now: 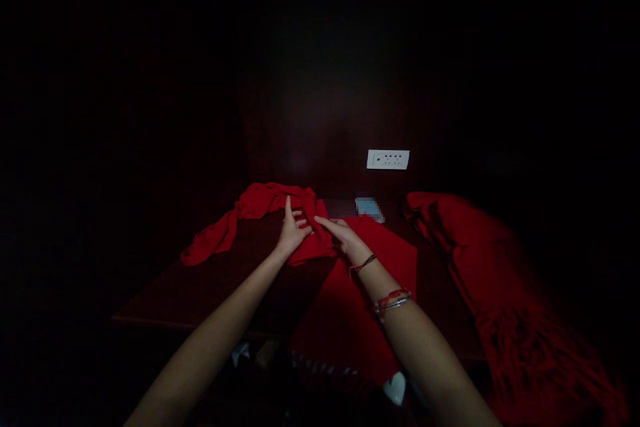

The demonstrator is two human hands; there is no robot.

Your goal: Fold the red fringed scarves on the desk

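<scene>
A long red scarf [345, 307] lies over a dark wooden table [200, 290]; its fringed end hangs off the near edge and its far part is bunched up at the back left. My left hand [291, 228] rests on the bunched cloth with fingers stretched out, index pointing up. My right hand [339, 232] lies on the same cloth just to the right, fingers extended toward the left hand and nearly touching it. Red thread bracelets circle my right wrist and forearm. Neither hand visibly grips the fabric.
A second red fringed scarf [480, 260] drapes over the table's right side and hangs down. A white wall socket [388, 159] sits on the dark panel behind. A small pale blurred object [369, 207] lies at the table's back. The surroundings are very dark.
</scene>
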